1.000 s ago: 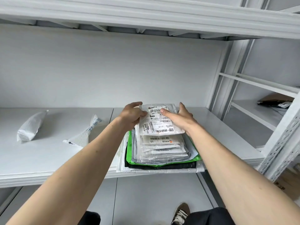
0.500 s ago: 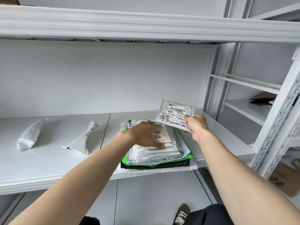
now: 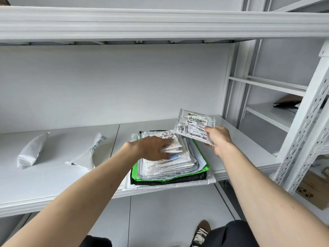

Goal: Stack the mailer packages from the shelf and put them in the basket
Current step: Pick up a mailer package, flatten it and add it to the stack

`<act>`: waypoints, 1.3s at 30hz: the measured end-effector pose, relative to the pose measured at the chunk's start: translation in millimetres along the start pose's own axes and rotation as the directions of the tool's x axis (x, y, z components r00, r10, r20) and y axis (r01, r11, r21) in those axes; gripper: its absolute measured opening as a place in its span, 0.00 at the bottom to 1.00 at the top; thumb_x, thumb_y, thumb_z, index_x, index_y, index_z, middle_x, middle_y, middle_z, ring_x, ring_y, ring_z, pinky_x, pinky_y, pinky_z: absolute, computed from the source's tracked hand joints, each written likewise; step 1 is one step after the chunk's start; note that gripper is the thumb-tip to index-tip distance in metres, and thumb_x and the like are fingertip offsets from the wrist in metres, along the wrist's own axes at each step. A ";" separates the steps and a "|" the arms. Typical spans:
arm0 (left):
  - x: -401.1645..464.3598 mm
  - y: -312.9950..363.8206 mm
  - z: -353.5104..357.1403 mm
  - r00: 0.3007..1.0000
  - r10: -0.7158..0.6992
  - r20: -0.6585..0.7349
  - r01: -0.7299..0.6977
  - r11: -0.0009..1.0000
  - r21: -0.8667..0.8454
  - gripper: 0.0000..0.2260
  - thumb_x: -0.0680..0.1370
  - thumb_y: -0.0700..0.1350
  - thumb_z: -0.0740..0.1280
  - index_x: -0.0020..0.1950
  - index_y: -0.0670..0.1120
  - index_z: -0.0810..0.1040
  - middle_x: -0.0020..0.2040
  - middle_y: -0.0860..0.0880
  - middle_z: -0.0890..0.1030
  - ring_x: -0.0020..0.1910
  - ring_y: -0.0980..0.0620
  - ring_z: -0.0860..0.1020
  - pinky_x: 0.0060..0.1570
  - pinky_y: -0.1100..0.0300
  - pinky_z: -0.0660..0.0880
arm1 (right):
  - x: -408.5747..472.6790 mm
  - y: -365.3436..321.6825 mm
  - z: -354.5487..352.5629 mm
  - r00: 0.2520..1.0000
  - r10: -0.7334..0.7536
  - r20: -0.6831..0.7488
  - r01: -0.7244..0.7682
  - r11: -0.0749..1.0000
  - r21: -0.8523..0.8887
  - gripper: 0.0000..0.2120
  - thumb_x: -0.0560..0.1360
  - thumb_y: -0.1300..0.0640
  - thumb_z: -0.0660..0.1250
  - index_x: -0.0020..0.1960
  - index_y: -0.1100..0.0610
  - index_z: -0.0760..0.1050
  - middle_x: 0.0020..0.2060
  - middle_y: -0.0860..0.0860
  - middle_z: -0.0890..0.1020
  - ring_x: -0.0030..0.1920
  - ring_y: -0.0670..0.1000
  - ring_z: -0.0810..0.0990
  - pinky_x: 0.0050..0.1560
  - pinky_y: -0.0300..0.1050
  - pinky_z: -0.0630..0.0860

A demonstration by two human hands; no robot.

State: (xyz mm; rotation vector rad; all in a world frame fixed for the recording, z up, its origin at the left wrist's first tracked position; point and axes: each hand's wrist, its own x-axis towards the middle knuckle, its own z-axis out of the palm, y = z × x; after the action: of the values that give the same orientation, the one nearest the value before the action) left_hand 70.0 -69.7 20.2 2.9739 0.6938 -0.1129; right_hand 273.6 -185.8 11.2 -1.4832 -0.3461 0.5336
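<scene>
A stack of mailer packages lies on the white shelf, with white mailers on top of a green one and a black one. My left hand rests on the top of the stack, fingers spread over a small white mailer. My right hand pinches a small white labelled mailer, lifted above the stack's right rear corner. Two loose white mailers lie to the left: one far left and one nearer the stack. No basket is in view.
The upper shelf beam runs overhead. A perforated white upright stands at the right. Beyond it, another shelf bay holds a brown and black package. A cardboard box sits low at the right. My shoe shows below.
My right hand lifted the labelled mailer off the stack, up and to the right. My left hand moved from that mailer's edge onto the top of the stack.
</scene>
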 end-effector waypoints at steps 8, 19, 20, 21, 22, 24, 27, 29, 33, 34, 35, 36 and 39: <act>2.9 10.1 2.0 1.000 0.009 -0.021 -0.006 0.987 0.158 0.30 0.76 0.58 0.65 0.74 0.49 0.62 0.59 0.43 0.79 0.59 0.40 0.77 0.55 0.51 0.74 | -2.0 0.2 -6.0 1.000 -0.002 -0.004 0.002 1.000 0.021 0.08 0.78 0.62 0.66 0.41 0.55 0.74 0.38 0.52 0.82 0.33 0.50 0.80 0.28 0.39 0.76; -5.7 -21.8 -46.4 0.808 -0.366 -0.461 0.160 0.890 -0.426 0.03 0.77 0.43 0.62 0.49 0.45 0.71 0.42 0.42 0.77 0.40 0.42 0.75 0.34 0.58 0.67 | -5.6 -9.1 -9.8 0.999 -0.032 -0.012 0.031 0.998 -0.064 0.03 0.77 0.63 0.66 0.44 0.57 0.76 0.40 0.54 0.83 0.35 0.52 0.80 0.32 0.43 0.78; -6.4 -22.6 -48.8 0.787 -0.389 -0.478 0.171 0.883 -0.437 0.03 0.77 0.43 0.62 0.47 0.44 0.70 0.41 0.43 0.76 0.41 0.42 0.75 0.35 0.57 0.66 | -6.1 -8.9 -5.7 0.999 -0.042 -0.001 0.042 0.995 -0.095 0.03 0.77 0.63 0.66 0.45 0.57 0.77 0.42 0.55 0.83 0.37 0.53 0.81 0.35 0.45 0.78; -7.2 -22.4 -50.1 0.774 -0.401 -0.491 0.177 0.880 -0.441 0.03 0.77 0.43 0.62 0.47 0.45 0.70 0.41 0.43 0.75 0.41 0.42 0.74 0.36 0.57 0.65 | -7.4 -8.7 -0.6 0.998 -0.061 0.025 0.064 0.987 -0.144 0.03 0.76 0.63 0.66 0.47 0.58 0.77 0.43 0.55 0.83 0.39 0.54 0.81 0.38 0.45 0.78; -7.0 -21.3 -49.9 0.767 -0.402 -0.500 0.177 0.881 -0.438 0.03 0.77 0.44 0.62 0.46 0.45 0.69 0.40 0.44 0.75 0.41 0.42 0.73 0.37 0.57 0.64 | -10.1 -7.6 4.1 0.995 -0.083 0.056 0.093 0.976 -0.198 0.04 0.76 0.64 0.66 0.49 0.59 0.78 0.43 0.55 0.83 0.40 0.54 0.81 0.40 0.45 0.77; -7.4 -21.1 -47.7 0.753 -0.393 -0.527 0.169 0.890 -0.423 0.03 0.77 0.43 0.61 0.48 0.46 0.69 0.40 0.44 0.74 0.41 0.41 0.73 0.37 0.57 0.64 | -18.3 -5.3 17.9 0.985 -0.101 0.137 0.137 0.949 -0.283 0.07 0.75 0.66 0.65 0.51 0.63 0.78 0.43 0.56 0.82 0.42 0.54 0.80 0.41 0.42 0.75; -9.2 -18.6 -44.5 0.736 -0.345 -0.583 0.146 0.921 -0.362 0.10 0.76 0.42 0.60 0.56 0.46 0.73 0.40 0.45 0.75 0.41 0.40 0.73 0.37 0.56 0.63 | -34.1 -3.9 37.0 0.968 -0.105 0.228 0.178 0.927 -0.331 0.12 0.74 0.67 0.65 0.58 0.61 0.72 0.49 0.54 0.77 0.50 0.53 0.76 0.47 0.41 0.70; -12.1 -17.0 -43.5 0.732 -0.305 -0.610 0.123 0.939 -0.321 0.14 0.76 0.41 0.61 0.61 0.46 0.73 0.40 0.46 0.75 0.40 0.41 0.72 0.38 0.56 0.63 | -43.4 -2.0 48.4 0.954 -0.127 0.270 0.217 0.917 -0.336 0.22 0.75 0.67 0.65 0.67 0.58 0.65 0.56 0.52 0.73 0.55 0.53 0.74 0.53 0.42 0.70; -18.0 -16.2 -37.5 0.749 -0.246 -0.615 0.086 0.957 -0.277 0.18 0.76 0.41 0.61 0.66 0.47 0.72 0.42 0.43 0.79 0.41 0.39 0.75 0.39 0.56 0.64 | -49.1 12.2 58.7 0.930 -0.152 0.334 0.296 0.849 -0.438 0.34 0.72 0.65 0.67 0.75 0.51 0.61 0.69 0.52 0.70 0.65 0.54 0.74 0.64 0.48 0.73; -18.3 -16.1 -35.1 0.756 -0.236 -0.611 0.080 0.959 -0.272 0.19 0.75 0.41 0.61 0.66 0.47 0.72 0.43 0.43 0.80 0.41 0.40 0.75 0.39 0.56 0.64 | -49.5 15.2 58.2 0.924 -0.129 0.359 0.303 0.821 -0.484 0.33 0.72 0.63 0.68 0.74 0.50 0.64 0.69 0.51 0.72 0.62 0.54 0.76 0.62 0.50 0.76; -19.2 -15.8 -32.7 0.763 -0.227 -0.605 0.073 0.961 -0.268 0.19 0.75 0.41 0.61 0.67 0.48 0.72 0.43 0.43 0.81 0.40 0.41 0.74 0.39 0.56 0.64 | -49.9 18.3 57.4 0.918 -0.105 0.383 0.310 0.792 -0.526 0.31 0.72 0.62 0.69 0.73 0.51 0.66 0.68 0.51 0.73 0.59 0.53 0.78 0.59 0.49 0.77; -19.8 -15.0 -30.5 0.772 -0.214 -0.599 0.064 0.963 -0.262 0.20 0.75 0.41 0.61 0.68 0.49 0.71 0.44 0.44 0.81 0.39 0.42 0.74 0.39 0.57 0.65 | -50.3 20.8 55.6 0.911 -0.089 0.403 0.324 0.758 -0.566 0.30 0.72 0.61 0.69 0.73 0.52 0.67 0.67 0.52 0.74 0.58 0.52 0.79 0.58 0.48 0.78; -21.7 -13.7 -25.0 0.797 -0.170 -0.580 0.036 0.971 -0.236 0.21 0.75 0.41 0.61 0.68 0.50 0.71 0.45 0.43 0.82 0.42 0.40 0.77 0.38 0.57 0.64 | -52.3 20.0 52.1 0.894 -0.105 0.436 0.384 0.681 -0.624 0.28 0.73 0.57 0.69 0.72 0.52 0.68 0.68 0.52 0.72 0.55 0.51 0.78 0.53 0.43 0.77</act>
State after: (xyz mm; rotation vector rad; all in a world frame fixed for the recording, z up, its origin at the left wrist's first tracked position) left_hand 45.7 -64.5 46.1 2.7373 0.8551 0.8799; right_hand 199.6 -169.7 0.4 -2.0220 -1.1457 0.4743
